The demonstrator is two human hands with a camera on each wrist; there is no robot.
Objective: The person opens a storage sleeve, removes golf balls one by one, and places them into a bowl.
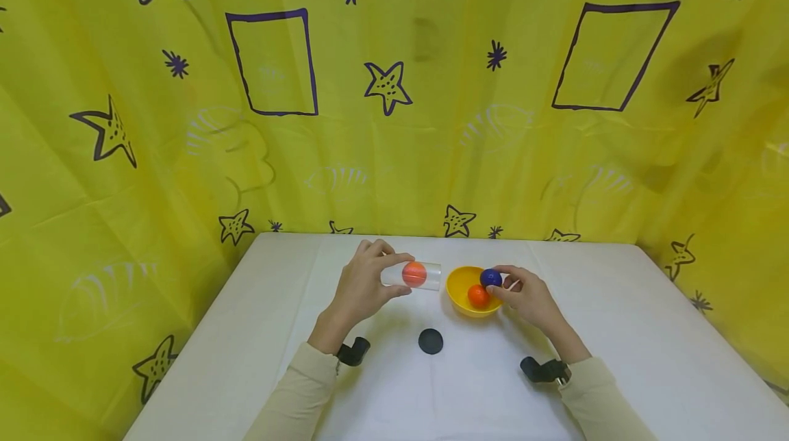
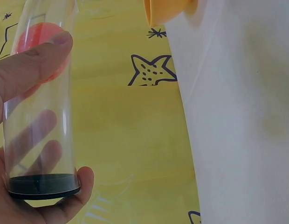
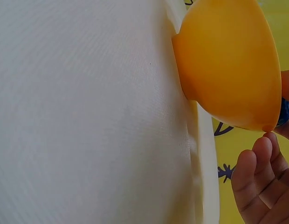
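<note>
My left hand [image 1: 360, 283] grips a clear tube [image 1: 434, 276] held sideways above the table, its far end pointing toward the bowl. An orange ball [image 1: 414, 274] sits inside the tube. In the left wrist view, a dark cap [image 2: 42, 185] closes the end near the palm, and the thumb lies along the tube's wall. My right hand [image 1: 530, 297] pinches a blue ball [image 1: 491, 278] between thumb and fingers at the right rim of a yellow bowl [image 1: 455, 290]. Another orange ball [image 1: 478, 296] lies in the bowl. The right wrist view shows the blue ball [image 3: 285, 111] mostly hidden behind the bowl.
A round black cap [image 1: 431, 342] lies flat on the white table [image 1: 481, 386], in front of the bowl and between the forearms. Behind the table hangs a yellow curtain [image 1: 431, 153] with star patterns. Each wrist wears a dark camera mount [image 1: 542, 370].
</note>
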